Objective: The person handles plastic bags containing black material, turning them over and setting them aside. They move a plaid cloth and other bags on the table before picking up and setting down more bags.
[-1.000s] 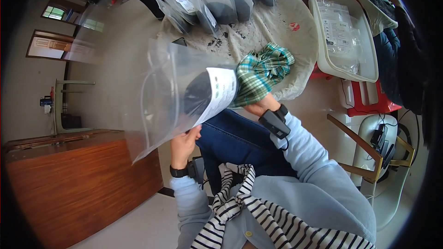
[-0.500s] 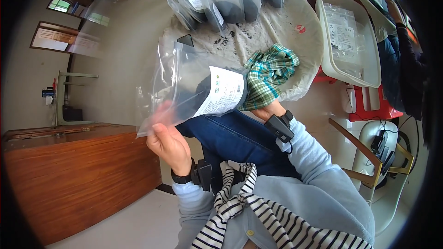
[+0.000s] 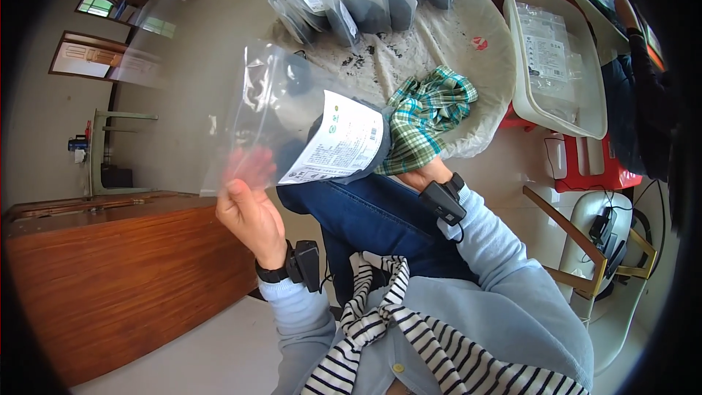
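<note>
A clear zip bag (image 3: 292, 128) with dark contents and a white printed label lies tilted over my lap, its top toward the left. My left hand (image 3: 252, 205) pinches the bag's lower left corner; the fingers show through the clear plastic. At the bag's right end, a green and white checked cloth (image 3: 424, 121) rests against it and spreads onto the round table. My right hand (image 3: 426, 173) is under the cloth's near edge by the bag's bottom. Its fingers are mostly hidden, and I cannot tell how they are closed.
Several filled bags (image 3: 365, 0) stand along the far side of the cloth-covered round table (image 3: 479, 102). Right of it, a white bin (image 3: 521, 95) holds flat labelled bags above a red stool (image 3: 585, 168). A wooden cabinet (image 3: 131, 278) stands left. Another person's arm (image 3: 632, 22) shows far right.
My left hand has moved left and slightly down with the bag's open end, drawing the bag out straighter. The label now faces me more fully. My right hand stays by the cloth.
</note>
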`<action>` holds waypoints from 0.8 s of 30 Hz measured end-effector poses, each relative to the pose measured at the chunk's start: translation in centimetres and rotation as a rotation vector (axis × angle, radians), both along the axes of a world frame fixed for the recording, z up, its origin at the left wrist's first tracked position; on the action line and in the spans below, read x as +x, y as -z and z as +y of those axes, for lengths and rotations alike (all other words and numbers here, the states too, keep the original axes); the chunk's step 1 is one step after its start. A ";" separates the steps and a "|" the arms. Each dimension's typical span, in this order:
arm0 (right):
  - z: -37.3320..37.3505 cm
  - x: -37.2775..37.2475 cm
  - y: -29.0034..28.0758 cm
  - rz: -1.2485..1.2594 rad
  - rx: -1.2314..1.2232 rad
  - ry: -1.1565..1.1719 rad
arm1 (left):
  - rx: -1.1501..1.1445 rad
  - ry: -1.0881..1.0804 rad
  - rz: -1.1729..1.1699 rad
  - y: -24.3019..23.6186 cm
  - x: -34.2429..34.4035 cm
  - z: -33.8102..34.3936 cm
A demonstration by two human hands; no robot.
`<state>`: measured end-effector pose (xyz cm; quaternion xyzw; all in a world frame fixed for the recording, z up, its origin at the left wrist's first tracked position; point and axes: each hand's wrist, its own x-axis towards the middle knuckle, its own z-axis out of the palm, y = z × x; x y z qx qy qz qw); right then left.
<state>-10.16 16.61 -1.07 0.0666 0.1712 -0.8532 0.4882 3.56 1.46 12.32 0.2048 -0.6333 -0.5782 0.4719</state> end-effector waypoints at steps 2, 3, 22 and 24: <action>0.0 0.0 -0.1 -0.004 0.004 0.010 | -0.004 -0.006 0.044 0.5 -0.1 0.2; 0.0 -0.1 -0.1 -0.032 -0.035 0.021 | -0.046 -0.030 0.012 0.9 -0.2 0.3; -0.2 -0.1 1.0 -0.085 -0.123 -0.024 | 0.011 -0.081 -0.063 2.5 0.3 1.0; -0.1 -0.1 0.8 -0.088 -0.137 -0.035 | -0.038 -0.105 -0.093 3.1 0.2 1.2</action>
